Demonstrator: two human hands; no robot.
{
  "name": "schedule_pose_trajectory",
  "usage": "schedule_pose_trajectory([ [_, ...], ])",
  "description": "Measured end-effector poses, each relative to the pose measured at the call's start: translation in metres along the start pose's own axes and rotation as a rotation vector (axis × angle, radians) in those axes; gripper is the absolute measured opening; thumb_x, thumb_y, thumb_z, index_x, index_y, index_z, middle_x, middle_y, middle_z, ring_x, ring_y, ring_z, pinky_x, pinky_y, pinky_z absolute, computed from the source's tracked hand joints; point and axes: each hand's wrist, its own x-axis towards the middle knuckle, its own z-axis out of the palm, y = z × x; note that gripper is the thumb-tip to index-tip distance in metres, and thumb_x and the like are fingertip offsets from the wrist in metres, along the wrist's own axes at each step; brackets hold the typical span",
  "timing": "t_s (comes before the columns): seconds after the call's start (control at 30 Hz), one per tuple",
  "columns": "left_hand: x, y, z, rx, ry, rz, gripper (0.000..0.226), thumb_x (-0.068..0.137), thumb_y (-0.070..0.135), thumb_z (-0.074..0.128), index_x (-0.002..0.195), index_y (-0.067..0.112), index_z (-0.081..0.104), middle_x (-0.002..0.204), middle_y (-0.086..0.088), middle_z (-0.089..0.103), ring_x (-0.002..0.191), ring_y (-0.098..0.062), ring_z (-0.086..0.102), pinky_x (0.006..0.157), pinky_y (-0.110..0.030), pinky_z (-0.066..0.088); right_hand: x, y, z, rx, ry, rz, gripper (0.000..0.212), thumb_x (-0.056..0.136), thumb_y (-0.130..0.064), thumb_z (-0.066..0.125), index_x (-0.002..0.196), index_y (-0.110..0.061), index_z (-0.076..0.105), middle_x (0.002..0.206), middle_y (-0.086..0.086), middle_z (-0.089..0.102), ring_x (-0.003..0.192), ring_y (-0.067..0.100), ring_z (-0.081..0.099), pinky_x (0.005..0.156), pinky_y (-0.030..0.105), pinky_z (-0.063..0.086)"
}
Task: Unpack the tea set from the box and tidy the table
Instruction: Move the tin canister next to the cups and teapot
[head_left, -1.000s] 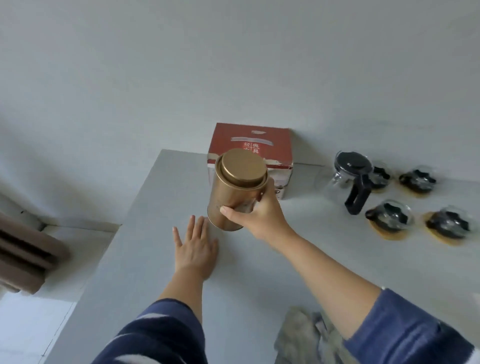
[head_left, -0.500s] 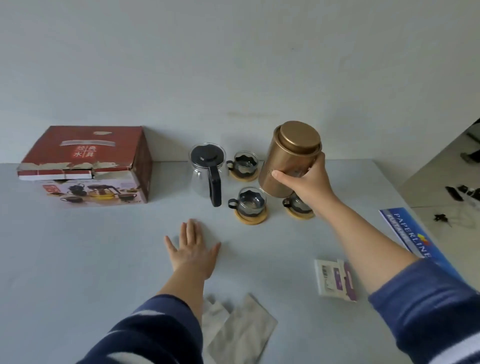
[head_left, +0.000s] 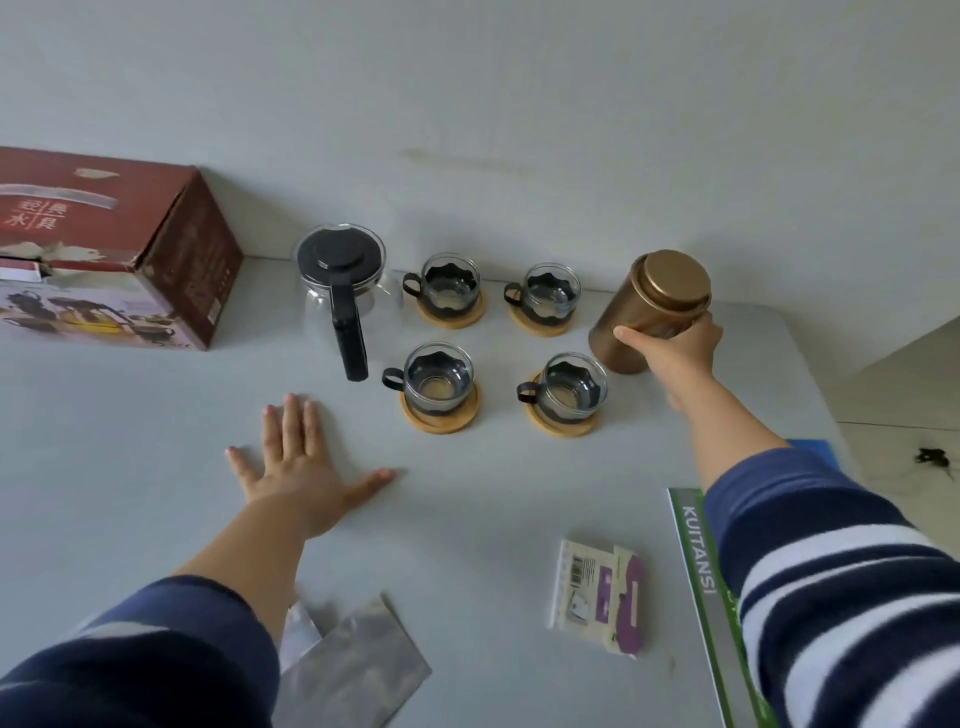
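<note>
Brushed-gold metal tin (head_left: 644, 312), clear glass cups (head_left: 439, 382) on wooden coasters (head_left: 440, 420) (teapot (head_left: 343, 280) lid matt black plastic).

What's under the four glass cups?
Each glass cup sits on its own round wooden coaster. Only the coaster rims show clearly; their centres are seen just dimly through the glass.

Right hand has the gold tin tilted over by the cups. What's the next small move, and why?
Probably tip the gold tin upright and lower it onto the bare table just right of the four cups. The right hand holds it tilted beside the right pair of cups, and that spot looks free. The left hand rests flat on the table.
</note>
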Motion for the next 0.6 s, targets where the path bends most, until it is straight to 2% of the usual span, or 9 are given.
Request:
schedule_pose_trajectory([
  [0.07, 0.0, 0.001, -0.001, 0.001, -0.008, -0.008, 0.132, 0.054, 0.097, 0.017, 0.149, 0.015, -0.024, 0.157, 0.001, -0.032, 0.145, -0.022, -0.029, 0.115, -0.061, -0.006, 0.012, 0.0, 0.005, 0.037, -0.008, -0.018, 0.082, 0.064, -0.02, 0.087, 0.132, -0.011, 0.042, 0.136, 0.006, 0.041, 0.109, 0.013, 0.049, 0.091, 0.022, 0.039],
  [0.13, -0.001, 0.002, -0.003, 0.012, -0.018, -0.011, 0.133, 0.051, 0.097, 0.014, 0.149, 0.015, -0.024, 0.157, 0.001, -0.032, 0.145, -0.023, -0.029, 0.116, -0.061, -0.006, 0.025, -0.001, 0.009, 0.061, -0.021, -0.044, 0.08, 0.064, -0.016, 0.086, 0.133, -0.015, 0.044, 0.134, 0.005, 0.052, 0.113, 0.015, 0.056, 0.094, 0.027, 0.045],
  [0.2, -0.001, 0.003, -0.004, 0.028, -0.021, -0.01, 0.134, 0.048, 0.097, 0.01, 0.149, 0.015, -0.025, 0.157, 0.001, -0.032, 0.145, -0.023, -0.029, 0.115, -0.061, -0.006, 0.032, -0.005, 0.011, 0.087, -0.043, -0.033, 0.088, 0.068, -0.012, 0.082, 0.142, -0.021, 0.035, 0.137, 0.003, 0.053, 0.122, 0.016, 0.054, 0.103, 0.033, 0.044],
  [0.27, 0.0, 0.002, -0.004, 0.038, -0.015, -0.005, 0.134, 0.049, 0.097, 0.01, 0.149, 0.014, -0.025, 0.157, 0.001, -0.032, 0.145, -0.023, -0.029, 0.115, -0.061, -0.005, 0.036, -0.007, 0.014, 0.093, -0.056, -0.019, 0.095, 0.073, -0.01, 0.077, 0.148, -0.025, 0.022, 0.14, 0.0, 0.05, 0.125, 0.016, 0.051, 0.108, 0.035, 0.041],
  [0.4, 0.0, 0.002, -0.003, 0.049, -0.002, 0.01, 0.132, 0.052, 0.096, 0.01, 0.149, 0.014, -0.025, 0.157, -0.001, -0.032, 0.145, -0.024, -0.028, 0.115, -0.062, -0.005, 0.039, -0.014, 0.013, 0.057, -0.062, 0.022, 0.107, 0.072, -0.005, 0.075, 0.152, -0.025, 0.007, 0.146, 0.002, 0.046, 0.131, 0.019, 0.047, 0.11, 0.037, 0.037],
  [0.5, 0.0, 0.002, -0.004, 0.05, -0.001, 0.02, 0.131, 0.053, 0.096, 0.011, 0.149, 0.014, -0.025, 0.157, -0.002, -0.032, 0.145, -0.026, -0.028, 0.115, -0.062, -0.007, 0.031, -0.022, 0.007, -0.021, -0.101, 0.08, 0.113, 0.08, -0.003, 0.071, 0.151, -0.017, -0.015, 0.158, 0.001, 0.026, 0.142, 0.02, 0.031, 0.114, 0.034, 0.026],
  [0.6, -0.003, 0.003, -0.006, 0.049, 0.004, 0.026, 0.131, 0.055, 0.097, 0.015, 0.149, 0.014, -0.025, 0.158, -0.002, -0.03, 0.145, -0.026, -0.027, 0.115, -0.062, -0.006, 0.014, -0.024, -0.002, -0.112, -0.074, 0.126, 0.108, 0.084, -0.007, 0.068, 0.151, -0.016, -0.016, 0.159, 0.005, 0.021, 0.142, 0.024, 0.03, 0.111, 0.033, 0.028],
])
